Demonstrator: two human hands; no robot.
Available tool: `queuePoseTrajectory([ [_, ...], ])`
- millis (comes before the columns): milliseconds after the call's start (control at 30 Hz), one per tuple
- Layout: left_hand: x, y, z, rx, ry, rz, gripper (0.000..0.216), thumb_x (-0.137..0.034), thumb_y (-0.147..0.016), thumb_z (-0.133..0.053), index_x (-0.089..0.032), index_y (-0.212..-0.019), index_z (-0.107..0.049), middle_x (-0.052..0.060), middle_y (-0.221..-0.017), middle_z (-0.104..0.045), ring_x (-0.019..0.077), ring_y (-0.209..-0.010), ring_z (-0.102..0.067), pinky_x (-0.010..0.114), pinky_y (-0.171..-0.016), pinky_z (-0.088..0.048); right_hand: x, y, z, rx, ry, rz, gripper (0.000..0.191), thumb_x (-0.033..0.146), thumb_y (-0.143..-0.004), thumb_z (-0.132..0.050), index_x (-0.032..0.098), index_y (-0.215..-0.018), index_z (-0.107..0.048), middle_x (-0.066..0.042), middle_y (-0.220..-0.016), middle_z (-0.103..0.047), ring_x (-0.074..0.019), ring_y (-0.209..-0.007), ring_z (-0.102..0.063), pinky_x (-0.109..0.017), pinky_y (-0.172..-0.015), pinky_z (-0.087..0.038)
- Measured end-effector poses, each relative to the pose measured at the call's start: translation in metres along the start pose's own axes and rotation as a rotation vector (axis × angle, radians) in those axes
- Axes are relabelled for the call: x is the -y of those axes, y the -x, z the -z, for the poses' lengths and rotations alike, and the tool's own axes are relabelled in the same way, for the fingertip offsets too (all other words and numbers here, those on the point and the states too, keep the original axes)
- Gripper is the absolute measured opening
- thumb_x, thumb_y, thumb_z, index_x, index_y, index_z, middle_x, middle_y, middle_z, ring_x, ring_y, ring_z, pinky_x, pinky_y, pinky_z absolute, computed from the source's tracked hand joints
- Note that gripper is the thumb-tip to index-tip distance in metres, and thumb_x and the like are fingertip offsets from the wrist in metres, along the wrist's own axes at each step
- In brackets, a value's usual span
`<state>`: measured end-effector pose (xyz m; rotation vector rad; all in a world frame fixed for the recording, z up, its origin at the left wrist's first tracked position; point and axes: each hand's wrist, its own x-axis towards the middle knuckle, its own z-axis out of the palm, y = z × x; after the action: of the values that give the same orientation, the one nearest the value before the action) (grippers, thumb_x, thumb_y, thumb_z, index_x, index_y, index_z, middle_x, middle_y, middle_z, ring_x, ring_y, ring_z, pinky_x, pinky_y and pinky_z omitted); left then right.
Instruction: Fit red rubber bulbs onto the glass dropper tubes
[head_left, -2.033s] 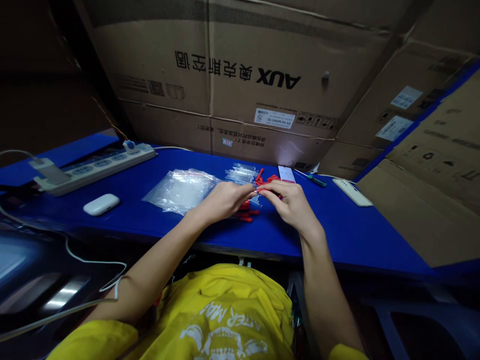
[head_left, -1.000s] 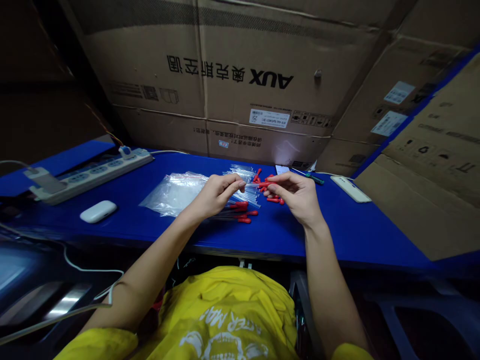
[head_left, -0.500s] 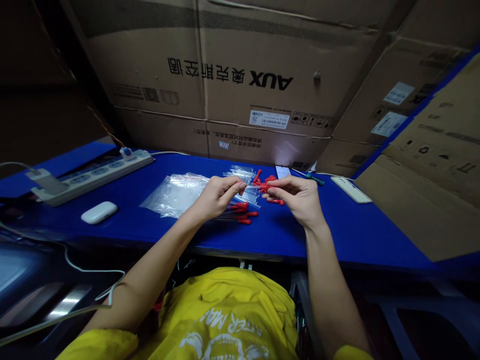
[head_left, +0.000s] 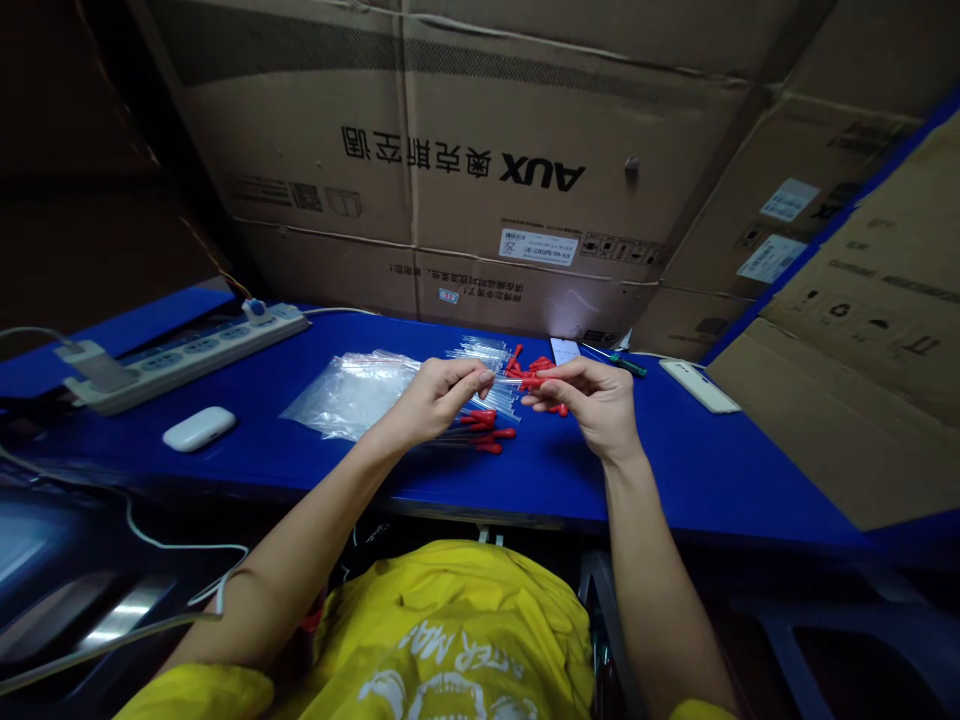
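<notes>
Above the blue table (head_left: 697,470), my left hand (head_left: 439,398) pinches the end of a thin clear tube (head_left: 501,379). My right hand (head_left: 592,400) pinches a small red cap (head_left: 531,381) at the tube's other end. Beneath my hands lie several finished tubes with red caps (head_left: 484,432). A bundle of bare clear tubes (head_left: 480,353) and loose red caps (head_left: 541,364) rest just beyond. A pile of clear plastic bags (head_left: 352,392) lies to the left of my left hand.
A white power strip (head_left: 187,345) and a white earbud case (head_left: 199,428) sit at the left. A green screwdriver (head_left: 630,366), a white card (head_left: 564,350) and a white phone (head_left: 699,385) lie at the right. Large cardboard boxes (head_left: 465,170) wall the back and right side.
My hands lifted off the table and separated slightly, then came back together with the red cap meeting the tube's end. The camera has shifted a little.
</notes>
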<state>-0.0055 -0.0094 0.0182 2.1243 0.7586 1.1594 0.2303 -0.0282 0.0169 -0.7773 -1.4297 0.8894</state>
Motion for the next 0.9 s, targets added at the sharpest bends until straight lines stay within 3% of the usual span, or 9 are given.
queuePoseTrajectory([
  [300, 0.0033, -0.0011, -0.0019, -0.017, 0.0, -0.012, 0.044, -0.044, -0.108, -0.05, -0.017, -0.073, -0.057, -0.002, -0.066, -0.05, 0.0115, -0.062, -0.042, 0.025, -0.059, -0.033, 0.0028, 0.0021, -0.0064, -0.055, 0.035, 0.052, 0.025, 0.043, -0.08, -0.094, 0.022, -0.083, -0.081, -0.003, -0.074, -0.082, -0.0225, -0.063, -0.082, -0.035, -0.063, -0.073],
  [600, 0.0012, 0.0004, -0.0038, -0.017, 0.073, 0.018, 0.043, -0.043, -0.107, -0.053, -0.018, -0.072, -0.054, -0.004, -0.063, -0.041, 0.0104, -0.058, -0.035, 0.024, -0.055, -0.028, 0.0045, 0.0008, -0.0072, -0.01, 0.038, 0.009, 0.028, 0.048, -0.08, -0.093, 0.023, -0.084, -0.08, -0.003, -0.075, -0.082, -0.0238, -0.066, -0.082, -0.037, -0.065, -0.074],
  [900, 0.0036, 0.0016, -0.0066, 0.0, 0.17, 0.059, 0.048, -0.053, -0.106, -0.053, -0.019, -0.073, -0.054, -0.005, -0.059, -0.037, 0.01, -0.054, -0.032, 0.024, -0.052, -0.027, 0.0069, 0.0028, -0.0063, -0.016, 0.019, 0.02, 0.026, 0.046, -0.077, -0.095, 0.024, -0.081, -0.082, -0.004, -0.075, -0.083, -0.0256, -0.067, -0.083, -0.041, -0.066, -0.074],
])
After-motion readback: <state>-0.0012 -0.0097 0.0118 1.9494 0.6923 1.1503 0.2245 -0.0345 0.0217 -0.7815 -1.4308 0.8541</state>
